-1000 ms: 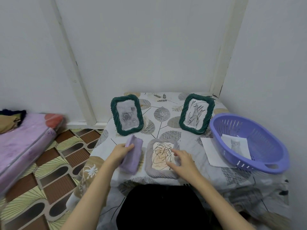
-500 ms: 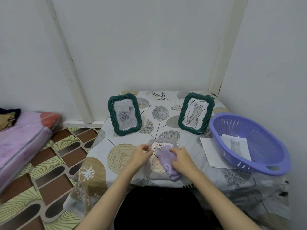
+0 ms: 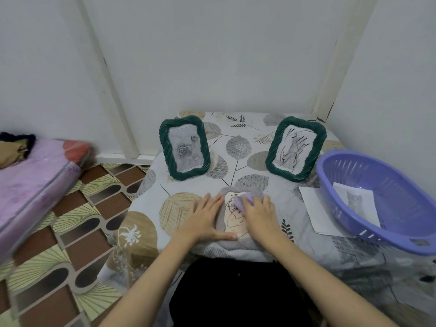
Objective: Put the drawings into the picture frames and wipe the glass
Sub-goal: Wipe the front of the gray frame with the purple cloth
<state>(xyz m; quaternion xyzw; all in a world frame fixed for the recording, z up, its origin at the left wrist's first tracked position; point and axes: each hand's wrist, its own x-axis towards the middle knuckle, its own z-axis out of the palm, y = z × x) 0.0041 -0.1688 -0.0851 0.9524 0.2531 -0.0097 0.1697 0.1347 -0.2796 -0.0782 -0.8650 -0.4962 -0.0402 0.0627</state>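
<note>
A grey frame [image 3: 236, 244] with a line drawing lies flat on the table's near edge. My left hand [image 3: 205, 220] lies flat with straight fingers on the frame's left side. My right hand [image 3: 258, 214] presses a bunched lilac cloth [image 3: 244, 200] onto the glass near the top. Two green frames stand upright behind: the left one [image 3: 185, 147] holds a rose picture, the right one [image 3: 296, 148] a scribbled drawing. A cat drawing [image 3: 356, 201] lies in the purple basket [image 3: 387, 204].
A white sheet [image 3: 313, 208] sticks out from under the basket at the right. The table carries a leaf-print cloth [image 3: 236, 147] and sits in a wall corner. A pink mattress [image 3: 30, 175] lies on the patterned floor to the left.
The cloth passed from my left hand to my right, which now presses it on the glass. My left hand moved onto the frame's left side and lies flat there.
</note>
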